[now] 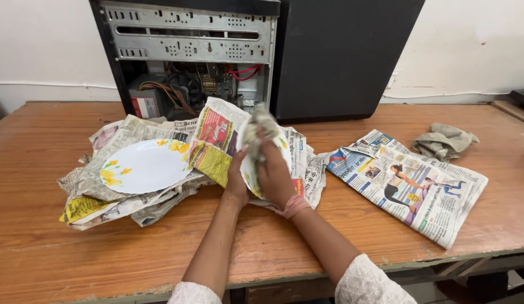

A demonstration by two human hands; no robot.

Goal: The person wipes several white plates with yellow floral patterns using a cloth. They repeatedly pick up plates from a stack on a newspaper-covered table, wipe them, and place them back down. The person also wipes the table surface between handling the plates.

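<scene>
Beyond both hands, looming on the wooden table [48, 225] — an opened computer case [188, 56]. Lying right of them, folded newspaper [408, 191]; left, crumpled sheets cradling a flowered plate [146, 166]. Left hand [237, 179] gripping a second plate [250, 169] upright; right hand [275, 171] pressing a grey cloth [261, 126] against it — touching.

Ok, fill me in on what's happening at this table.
A person holds a white plate upright over the wooden table, the left hand gripping its edge while the right hand presses a grey cloth against it. Another white plate with yellow flowers lies on crumpled newspapers to the left. A folded newspaper and a second cloth lie to the right, with an open computer case behind.
</scene>
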